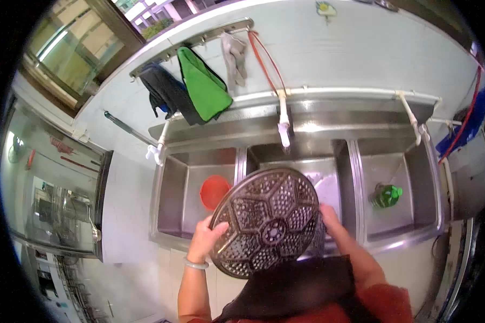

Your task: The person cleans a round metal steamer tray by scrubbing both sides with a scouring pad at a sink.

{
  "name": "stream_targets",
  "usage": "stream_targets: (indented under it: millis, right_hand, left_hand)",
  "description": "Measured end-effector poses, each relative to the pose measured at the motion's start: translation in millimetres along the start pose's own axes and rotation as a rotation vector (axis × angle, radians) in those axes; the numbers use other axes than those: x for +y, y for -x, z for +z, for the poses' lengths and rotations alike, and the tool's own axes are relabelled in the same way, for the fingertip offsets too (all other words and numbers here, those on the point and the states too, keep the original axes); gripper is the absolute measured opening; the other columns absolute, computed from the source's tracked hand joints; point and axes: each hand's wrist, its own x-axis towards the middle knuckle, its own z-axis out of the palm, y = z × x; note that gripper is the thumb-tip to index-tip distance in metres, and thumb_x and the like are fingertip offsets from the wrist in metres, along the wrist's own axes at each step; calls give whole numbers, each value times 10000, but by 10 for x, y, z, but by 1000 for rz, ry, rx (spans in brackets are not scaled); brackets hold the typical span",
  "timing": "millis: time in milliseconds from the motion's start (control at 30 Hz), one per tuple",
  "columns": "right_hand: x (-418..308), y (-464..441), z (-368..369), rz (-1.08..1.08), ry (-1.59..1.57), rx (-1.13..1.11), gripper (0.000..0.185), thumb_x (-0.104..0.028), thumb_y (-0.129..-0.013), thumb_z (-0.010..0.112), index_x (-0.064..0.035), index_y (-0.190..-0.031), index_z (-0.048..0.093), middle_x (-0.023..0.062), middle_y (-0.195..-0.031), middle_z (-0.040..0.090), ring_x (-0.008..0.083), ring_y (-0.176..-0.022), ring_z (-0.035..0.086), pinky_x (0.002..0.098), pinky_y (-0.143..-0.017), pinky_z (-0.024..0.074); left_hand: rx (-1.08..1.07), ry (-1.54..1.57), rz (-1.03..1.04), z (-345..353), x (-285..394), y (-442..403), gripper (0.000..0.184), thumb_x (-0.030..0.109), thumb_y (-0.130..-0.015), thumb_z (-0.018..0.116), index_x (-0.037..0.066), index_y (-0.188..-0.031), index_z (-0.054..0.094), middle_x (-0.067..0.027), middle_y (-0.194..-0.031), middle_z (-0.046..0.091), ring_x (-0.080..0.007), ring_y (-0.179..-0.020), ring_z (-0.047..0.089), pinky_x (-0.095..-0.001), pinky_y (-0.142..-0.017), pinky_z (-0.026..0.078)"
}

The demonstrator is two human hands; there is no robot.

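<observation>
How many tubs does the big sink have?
3: the left tub with the red bowl, the middle tub, partly hidden behind the round metal plate, and the right tub with the green bottle.

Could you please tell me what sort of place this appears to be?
Probably a commercial kitchen's washing area: there is a three-basin metal sink, cloths hang on a wall rack, and a green bottle lies in the right basin.

Smooth, pale grey, ring-shaped bangle (196, 265) around left wrist (197, 257). Matte black fabric apron (296, 288) across front. Red fabric top (310, 315) underneath, sleeve (385, 303) ending above bare right forearm (362, 264).
</observation>
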Motion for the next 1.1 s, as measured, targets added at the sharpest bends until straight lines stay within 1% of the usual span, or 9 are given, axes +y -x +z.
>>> stream_targets:
  millis: [167, 400, 567, 633, 733, 833, 867, 967, 1100]
  right_hand:
    - [-628, -504, -96, -503, 410, 302, 205, -140, -990, 466, 10, -1095, 557, 289, -932, 611, 436, -903, 626, 442, -774, 486]
    - [-1866, -271, -154, -736, 292, -66, 216, -144, -991, 461, -19, -1138, 557, 209, -862, 613, 362, -824, 627, 377, -767, 486]
    - [-2366, 376, -45, -1010, 352, 50, 204, -72, -933, 503, -44, -1115, 591, 111, -839, 606, 285, -767, 613, 356, -726, 488]
    - [-2427, 536, -16, -1371, 691, -44, 261, -43, -846, 557, -91, -1095, 619, 69, -880, 634, 250, -774, 621, 368, -701, 496]
    - [-2316, 790, 136, -1582, 712, -219, 257, -43, -770, 617, -88, -1022, 642, 65, -1003, 697, 214, -811, 650, 362, -693, 497]
    - [-1972, 906, 172, -1562, 848, -321, 303, -107, -803, 608, -72, -1102, 640, 69, -1051, 679, 204, -847, 638, 352, -748, 508]
    - [-1862, 931, 146, -1572, 852, -336, 323, -135, -812, 605, -67, -1125, 643, 75, -1098, 679, 199, -882, 640, 348, -788, 503]
    - [-1706, 964, 109, -1541, 853, -329, 326, -119, -802, 609, -61, -1121, 648, 79, -1127, 676, 193, -918, 647, 351, -810, 505]
    - [-1617, 887, -82, -1435, 789, -359, 287, -58, -832, 566, -42, -1104, 654, 100, -1144, 680, 252, -1042, 660, 397, -926, 511]
  left_hand:
    - [-22, -233, 71, 23, -157, 3, 296, 165, -896, 698, -2, -1137, 660, -39, -960, 703, -108, -862, 604, -295, -791, 509]
    - [197, 170, 110, -130, -474, 137, 281, 57, -858, 707, -18, -1123, 654, -31, -1051, 681, -129, -928, 610, -304, -877, 487]
    - [364, 192, 66, -52, -692, -10, 303, -3, -926, 602, 9, -1228, 576, -49, -1197, 621, -134, -1062, 567, -319, -932, 467]
    - [403, 425, 36, -22, -951, -85, 276, 84, -993, 526, -4, -1253, 553, -87, -1249, 607, -192, -1142, 562, -347, -983, 461]
    - [131, 1207, -33, 74, -876, -40, 582, 450, -1023, 425, -43, -1324, 494, -158, -1370, 546, -301, -1246, 527, -432, -1066, 422]
    - [35, 1187, -51, 204, -778, -6, 599, 471, -993, 473, -23, -1330, 507, -153, -1369, 549, -294, -1249, 525, -437, -1061, 423]
    - [274, 1128, -143, 387, -524, 27, 471, 330, -944, 566, 3, -1284, 550, -139, -1278, 610, -288, -1208, 557, -441, -1036, 442]
    - [301, 879, -361, 244, -1449, -318, 431, 150, -855, 633, 20, -1258, 556, -112, -1198, 644, -281, -1135, 601, -463, -1001, 468]
    - [304, 992, -344, 501, -842, -223, 479, -4, -759, 622, 18, -1233, 557, -105, -1124, 662, -291, -1069, 631, -481, -975, 491]
